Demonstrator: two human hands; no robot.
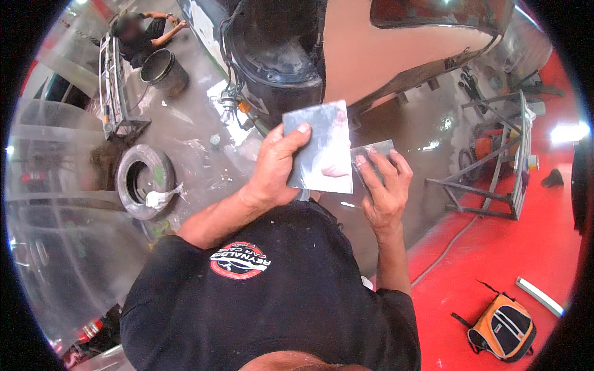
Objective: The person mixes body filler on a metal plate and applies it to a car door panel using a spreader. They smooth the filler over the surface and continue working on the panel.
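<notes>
My left hand [272,167] is closed on a shiny rectangular metal plate [323,154], its thumb lying across the plate's face. A pale smear or reflection covers part of that surface. Just to the right, my right hand [385,191] grips a smaller flat grey metal sheet [383,146], fingers pressed on its face. The smaller sheet sits at the right edge of the large plate; I cannot tell whether they touch. Beyond both hands stands a car body with a beige-pink panel [352,62] and a dark wheel arch [272,55].
A loose tyre [127,188] lies at left. Farther back, a person [139,40] crouches by a black bucket [164,71] and a metal stand [111,86]. At right are a metal frame [516,173], a cable [448,247] and an orange-black backpack [504,328].
</notes>
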